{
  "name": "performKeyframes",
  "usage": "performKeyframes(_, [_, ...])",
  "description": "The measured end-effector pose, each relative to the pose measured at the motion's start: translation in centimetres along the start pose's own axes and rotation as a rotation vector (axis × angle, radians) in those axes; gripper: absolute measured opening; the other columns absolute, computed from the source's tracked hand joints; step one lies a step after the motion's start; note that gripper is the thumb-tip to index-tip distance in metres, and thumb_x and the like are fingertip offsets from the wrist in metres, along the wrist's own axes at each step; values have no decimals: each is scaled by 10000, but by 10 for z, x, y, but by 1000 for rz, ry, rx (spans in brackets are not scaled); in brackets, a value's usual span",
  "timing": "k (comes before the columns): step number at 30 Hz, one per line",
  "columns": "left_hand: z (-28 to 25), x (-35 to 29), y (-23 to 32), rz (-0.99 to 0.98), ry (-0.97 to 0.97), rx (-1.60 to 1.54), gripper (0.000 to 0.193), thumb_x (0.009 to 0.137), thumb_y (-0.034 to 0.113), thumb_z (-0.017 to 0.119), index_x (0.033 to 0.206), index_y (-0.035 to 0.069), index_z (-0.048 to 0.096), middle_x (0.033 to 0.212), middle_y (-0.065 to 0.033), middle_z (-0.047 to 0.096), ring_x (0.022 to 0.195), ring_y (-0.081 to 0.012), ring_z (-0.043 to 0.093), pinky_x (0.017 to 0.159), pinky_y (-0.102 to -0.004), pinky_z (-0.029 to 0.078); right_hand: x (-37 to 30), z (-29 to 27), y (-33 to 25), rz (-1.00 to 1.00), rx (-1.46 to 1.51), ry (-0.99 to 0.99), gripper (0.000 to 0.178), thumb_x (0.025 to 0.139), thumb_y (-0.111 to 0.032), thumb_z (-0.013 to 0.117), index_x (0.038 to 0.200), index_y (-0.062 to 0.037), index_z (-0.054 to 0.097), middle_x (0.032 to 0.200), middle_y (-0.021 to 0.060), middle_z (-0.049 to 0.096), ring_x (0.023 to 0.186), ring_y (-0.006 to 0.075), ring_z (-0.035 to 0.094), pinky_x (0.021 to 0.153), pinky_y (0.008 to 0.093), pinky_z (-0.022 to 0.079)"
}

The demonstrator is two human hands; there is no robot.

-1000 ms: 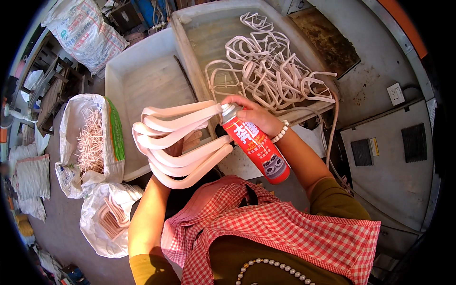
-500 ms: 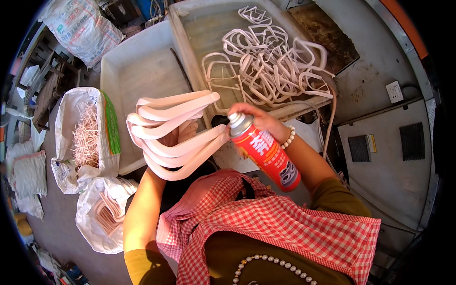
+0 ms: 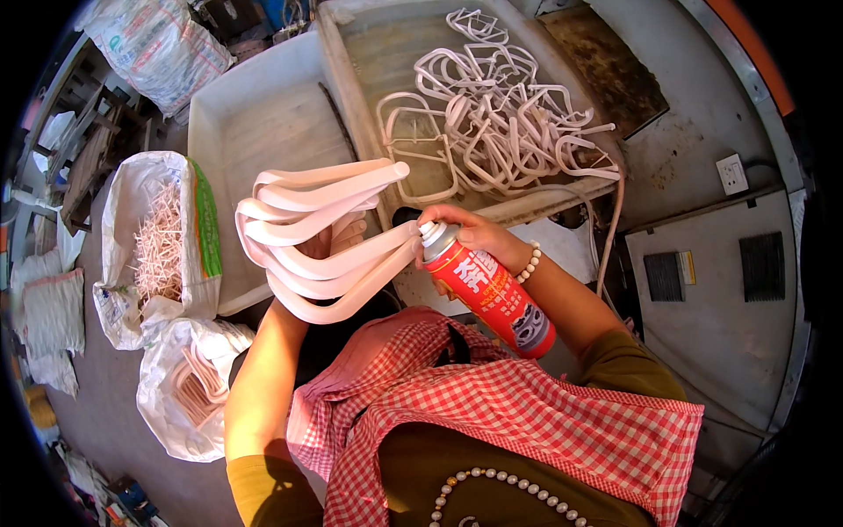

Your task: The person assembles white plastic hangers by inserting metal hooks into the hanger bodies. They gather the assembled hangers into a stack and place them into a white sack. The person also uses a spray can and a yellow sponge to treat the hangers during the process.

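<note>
My left hand (image 3: 318,242) grips a bunch of pale pink, bent plastic handles (image 3: 351,188); their curved arms hide most of its fingers. Several thick U-shaped bends stack one above another, with free ends toward the right. Just beside those ends, my right hand (image 3: 474,230) is wrapped around a red spray can (image 3: 496,303) with a silver top. The can leans, its white nozzle (image 3: 428,228) up and to the left, close to the handle tips. One finger of that hand lies by the nozzle; whether it presses cannot be told.
Beyond my hands stand a pale tub (image 3: 255,105) and a wider water-filled tray (image 3: 364,53) heaped with pink bent pieces (image 3: 492,123). At left are a sack of thin pink sticks (image 3: 161,250) and a white bag (image 3: 162,422) holding pink bent pieces. A hose (image 3: 606,237) hangs at right.
The spray can has turned slightly, showing more of its front, and its nozzle sits a little lower by the handle tips. My left hand keeps its hold, the handles shifting only slightly.
</note>
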State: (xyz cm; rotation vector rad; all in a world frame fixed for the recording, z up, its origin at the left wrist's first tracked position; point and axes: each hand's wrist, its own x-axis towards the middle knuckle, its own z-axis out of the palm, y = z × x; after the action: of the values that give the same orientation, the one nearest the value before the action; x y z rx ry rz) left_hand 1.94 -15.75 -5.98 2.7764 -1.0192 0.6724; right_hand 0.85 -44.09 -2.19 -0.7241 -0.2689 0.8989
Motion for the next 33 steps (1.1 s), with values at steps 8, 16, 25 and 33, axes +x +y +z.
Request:
performKeyframes(8, [2,6,-2,4,-1,-11,335,868,187,551,1171,55,499,998,-49,537,1020,-244,525,945,-442,401,-1,-2,-1,20,-13,-9,481,881,-320,598,1255,-65,436,1034,153,619,877,192,652,688,342,582])
performKeyframes(16, [3,6,0,9,2,-21,335,870,186,551,1173,54,496,997,-46,539,1023,-241,525,946,-436,399,-3,-3,-3,57,-28,86,572,847,-377,617,1278,-77,392,1025,218,590,763,302,662,597,399,581])
performKeyframes(25, [3,3,1,-2,0,-25,335,872,184,550,1175,53,492,997,-41,541,1027,-237,525,948,-429,396,-13,-10,-6,9,57,25,511,879,-327,583,1283,-68,409,1018,192,610,772,253,673,633,360,586])
performKeyframes(33, [5,14,-3,5,-1,-36,335,874,183,549,1177,53,488,996,-38,542,1030,-233,525,950,-423,393,-8,-4,-3,95,-78,90,575,866,-378,601,1299,-70,381,1014,225,596,725,308,668,584,381,577])
